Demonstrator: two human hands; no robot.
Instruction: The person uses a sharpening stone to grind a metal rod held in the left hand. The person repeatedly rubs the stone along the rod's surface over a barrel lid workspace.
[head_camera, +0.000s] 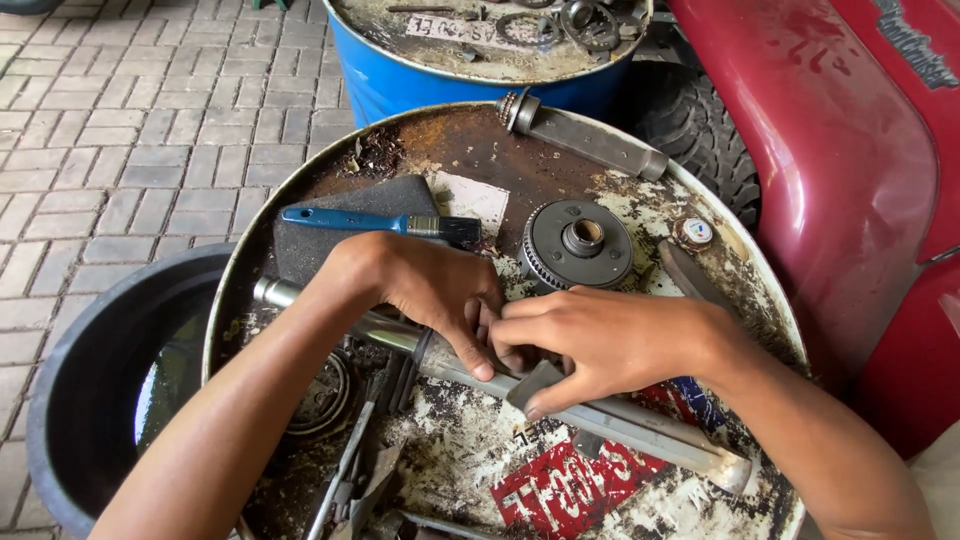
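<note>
Both hands meet over a long grey metal shaft (600, 415) lying across the rusty drum lid (470, 140). Left hand (440, 295) pinches something small between thumb and fingers just above the shaft; what it is stays hidden. Right hand (590, 340) closes over the shaft's middle, thumb pressing a dark angular piece (535, 385) against it. To work well, I judge the shaft should stay pinned flat so it cannot roll. A blue-handled paintbrush (375, 222) and a toothed gear hub (577, 243) lie near.
</note>
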